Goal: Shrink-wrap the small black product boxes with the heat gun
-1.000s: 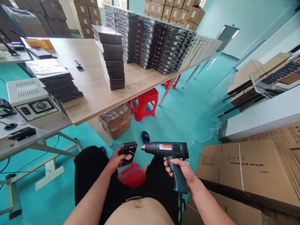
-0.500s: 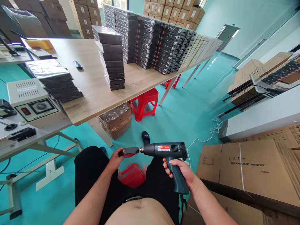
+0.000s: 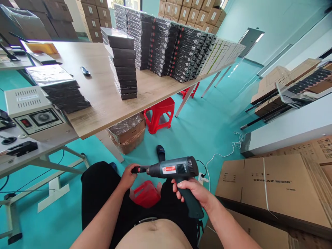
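My right hand (image 3: 190,190) is wrapped round the handle of a dark green heat gun (image 3: 173,167) with a red and white label. The gun's metal nozzle points left, right at a small black box (image 3: 140,169) over my lap. My left hand (image 3: 129,177) pinches that box by its left end. The gun's front hides part of the box, and I cannot tell whether nozzle and box touch.
Ahead, a wooden table (image 3: 101,114) bears a stack of black boxes (image 3: 126,69), long rows of film-wrapped boxes (image 3: 163,48) and a knife-like tool (image 3: 85,71). Left is a control unit (image 3: 36,110); right, large cartons (image 3: 256,186). A red stool (image 3: 160,114) stands under the table.
The heat gun has moved left and tilted, its nozzle now overlapping the box. The black box has turned, showing a narrower side. My left hand keeps its hold.
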Motion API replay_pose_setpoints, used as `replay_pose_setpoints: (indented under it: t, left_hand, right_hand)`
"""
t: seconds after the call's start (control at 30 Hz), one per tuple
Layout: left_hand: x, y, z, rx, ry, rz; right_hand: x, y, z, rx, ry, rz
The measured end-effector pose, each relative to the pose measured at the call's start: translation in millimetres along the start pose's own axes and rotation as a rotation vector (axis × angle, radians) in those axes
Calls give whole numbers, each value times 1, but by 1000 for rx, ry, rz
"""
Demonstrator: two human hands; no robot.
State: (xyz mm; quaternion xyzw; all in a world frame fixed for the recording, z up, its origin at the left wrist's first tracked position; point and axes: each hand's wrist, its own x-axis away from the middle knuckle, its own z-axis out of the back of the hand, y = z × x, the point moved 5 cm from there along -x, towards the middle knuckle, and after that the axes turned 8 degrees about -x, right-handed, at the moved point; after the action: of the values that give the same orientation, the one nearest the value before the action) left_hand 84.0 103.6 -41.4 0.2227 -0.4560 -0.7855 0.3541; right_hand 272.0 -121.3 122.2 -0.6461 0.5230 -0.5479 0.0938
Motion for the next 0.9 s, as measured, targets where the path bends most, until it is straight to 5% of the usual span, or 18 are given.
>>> replay_pose_setpoints:
  t: [0.17,0.63,0.8,0.9]
  left_hand:
    - [0,-2,-1,-46,45,-56]
    - [-1,-8,-4,-69,51,-6]
    - [0,-12,3,40,73,80]
    - [1,-14,8,70,108,150]
  right_hand:
    - [-4,-3,-34,53,-3,34]
    - [-8,-7,-57,232,-60,53]
    - [-18,-10,-20,109,227,93]
    - [-14,-9,7,45,215,57]
